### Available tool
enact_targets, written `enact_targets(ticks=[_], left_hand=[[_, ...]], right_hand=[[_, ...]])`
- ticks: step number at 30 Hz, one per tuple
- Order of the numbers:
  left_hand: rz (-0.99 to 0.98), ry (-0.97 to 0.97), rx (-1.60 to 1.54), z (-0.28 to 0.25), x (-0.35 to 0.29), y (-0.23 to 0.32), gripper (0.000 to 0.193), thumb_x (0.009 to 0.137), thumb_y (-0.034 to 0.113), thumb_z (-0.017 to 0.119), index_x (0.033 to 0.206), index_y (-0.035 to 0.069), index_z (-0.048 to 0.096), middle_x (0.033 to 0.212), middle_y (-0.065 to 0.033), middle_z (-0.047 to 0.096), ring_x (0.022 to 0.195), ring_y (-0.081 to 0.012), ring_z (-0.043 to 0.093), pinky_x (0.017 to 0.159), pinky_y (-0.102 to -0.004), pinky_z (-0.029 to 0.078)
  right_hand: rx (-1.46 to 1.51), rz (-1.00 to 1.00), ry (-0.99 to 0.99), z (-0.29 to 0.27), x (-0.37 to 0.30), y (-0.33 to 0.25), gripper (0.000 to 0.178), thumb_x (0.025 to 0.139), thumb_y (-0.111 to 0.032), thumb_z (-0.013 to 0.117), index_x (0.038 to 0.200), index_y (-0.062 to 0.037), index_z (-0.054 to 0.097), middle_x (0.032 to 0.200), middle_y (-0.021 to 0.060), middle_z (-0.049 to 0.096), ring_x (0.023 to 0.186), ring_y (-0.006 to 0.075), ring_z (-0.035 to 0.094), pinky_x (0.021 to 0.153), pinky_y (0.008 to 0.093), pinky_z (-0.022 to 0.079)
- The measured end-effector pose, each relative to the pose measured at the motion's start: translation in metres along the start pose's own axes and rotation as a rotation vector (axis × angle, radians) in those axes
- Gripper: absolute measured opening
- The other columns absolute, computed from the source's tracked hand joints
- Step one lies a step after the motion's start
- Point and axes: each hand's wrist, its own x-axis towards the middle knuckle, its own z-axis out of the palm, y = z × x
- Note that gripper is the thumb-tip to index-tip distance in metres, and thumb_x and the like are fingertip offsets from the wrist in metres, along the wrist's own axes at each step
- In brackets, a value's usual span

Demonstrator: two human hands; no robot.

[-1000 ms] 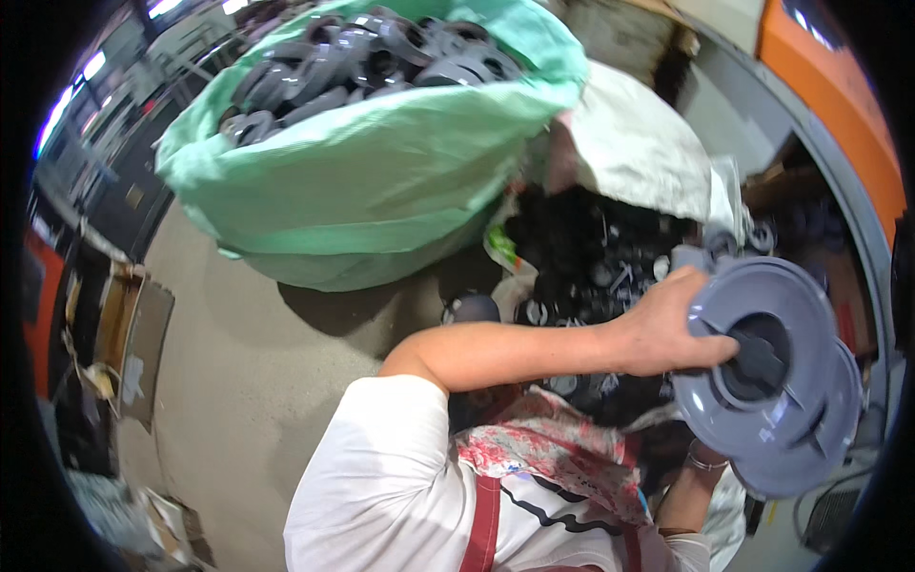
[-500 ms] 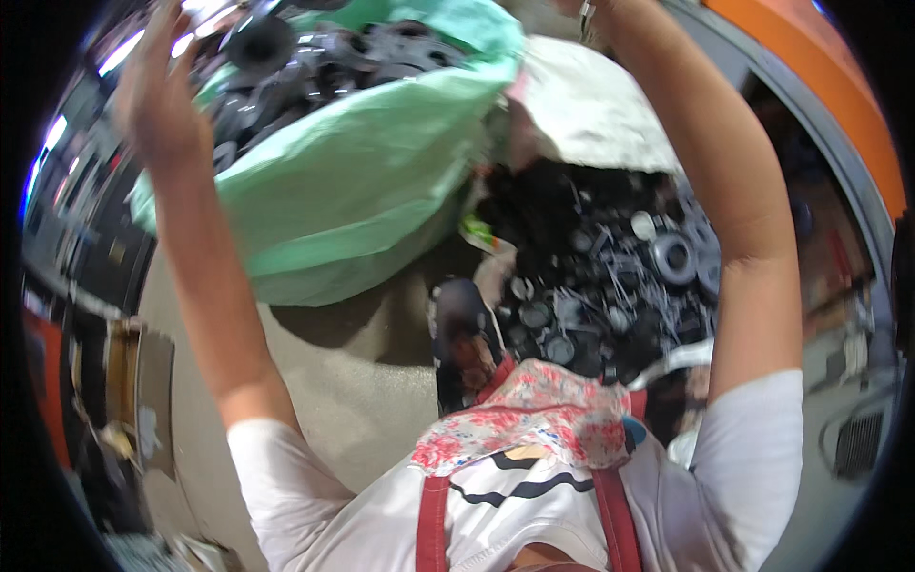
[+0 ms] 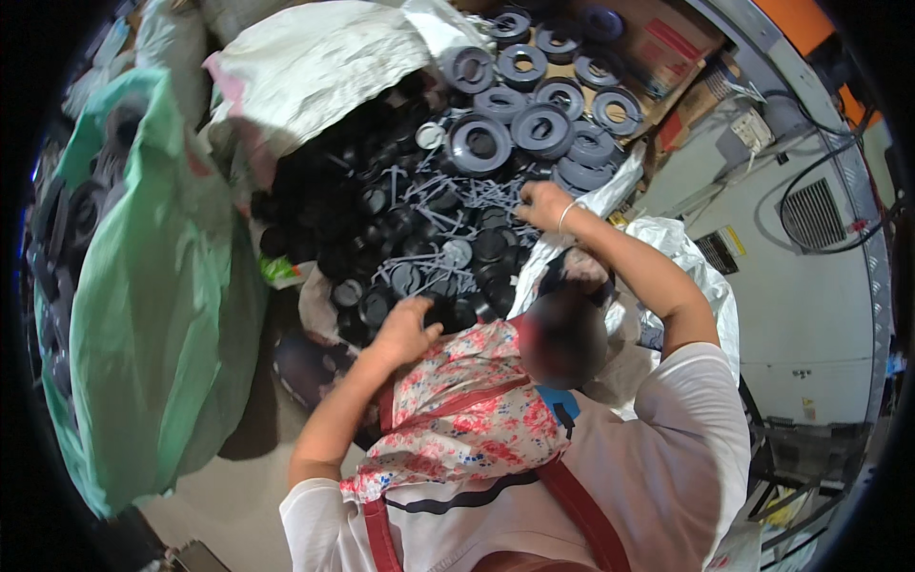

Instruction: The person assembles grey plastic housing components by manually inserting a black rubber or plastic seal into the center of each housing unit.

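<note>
A heap of black round plastic caps (image 3: 491,246) and thin grey branching plastic sprues (image 3: 419,205) lies in front of me in an opened white sack. My left hand (image 3: 408,332) is over the heap's near edge beside my floral apron (image 3: 477,381), thumb and fingers apart, nothing seen in them. At the right side of the heap my right hand (image 3: 545,206) reaches down beside the sprues with its fingers bent together. Whatever its fingertips grip is hidden. Grey plastic rings (image 3: 478,143) lie just beyond it, several of them stacked.
A full green sack (image 3: 162,305) of dark round parts stands at the left. Behind the heap is a white sack flap (image 3: 324,67). Cardboard (image 3: 667,57) lies at the far right, near a grey machine panel (image 3: 810,305) with a hanging black cable (image 3: 783,205).
My view has swung right, from the green sack to the heap. Both hands, raised far out before, have come down to the heap, the left at its near edge, the right at its right side.
</note>
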Motion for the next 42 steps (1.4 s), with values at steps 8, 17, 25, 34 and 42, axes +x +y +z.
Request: enact_targets(ticks=[8,17,25,34,42], left_hand=[[0.102,-0.101,0.220,0.100,0.019,-0.007,0.070,0.069,0.036,0.070,0.124,0.001,0.045,0.137,-0.0224,0.030,0.131,-0.0384,0.022,0.101,-0.0549,0.022],[0.056,-0.265,0.460,0.122,0.014,-0.034,0.064,0.062,0.044,0.072,0.114,0.011,0.053,0.138,-0.0187,0.029,0.132,-0.0344,0.022,0.092,-0.0675,0.023],[-0.041,-0.271,0.327,0.130,0.018,-0.037,0.070,0.056,0.060,0.070,0.105,0.010,0.060,0.139,-0.0176,0.027,0.134,-0.0325,0.015,0.094,-0.0676,0.019],[-0.010,-0.341,0.362,0.138,0.006,-0.057,0.056,0.071,0.046,0.062,0.115,0.013,0.055,0.140,-0.0164,0.026,0.135,-0.0312,0.016,0.091,-0.0688,0.023],[0.171,-0.363,0.377,0.161,-0.007,-0.086,0.051,0.077,0.041,0.055,0.122,0.019,0.047,0.143,-0.0169,0.022,0.133,-0.0351,0.019,0.086,-0.0715,0.025]], right_hand=[[0.347,0.609,0.308,-0.026,0.096,0.191,0.079,0.067,-0.053,0.065,0.105,0.0154,0.054,0.112,0.0314,0.054,0.108,0.0380,0.052,0.091,0.0367,0.042],[0.048,0.642,-0.139,-0.012,0.164,0.223,0.094,0.067,-0.064,0.053,0.126,0.0089,0.041,0.136,0.0267,0.032,0.125,0.0340,0.037,0.103,0.0428,0.025],[0.661,0.197,-0.161,0.046,0.129,0.176,0.062,0.077,-0.051,0.056,0.098,0.0070,0.061,0.090,0.0222,0.064,0.089,0.0324,0.061,0.079,0.0355,0.046],[0.302,0.070,0.092,-0.060,0.211,0.103,0.072,0.068,-0.047,0.072,0.116,0.0033,0.052,0.114,0.0216,0.056,0.106,0.0294,0.054,0.091,0.0360,0.042],[-0.571,0.285,0.505,-0.093,0.363,0.241,0.088,0.070,-0.049,0.068,0.132,0.0011,0.032,0.138,0.0188,0.032,0.132,0.0315,0.022,0.107,0.0438,0.020]])
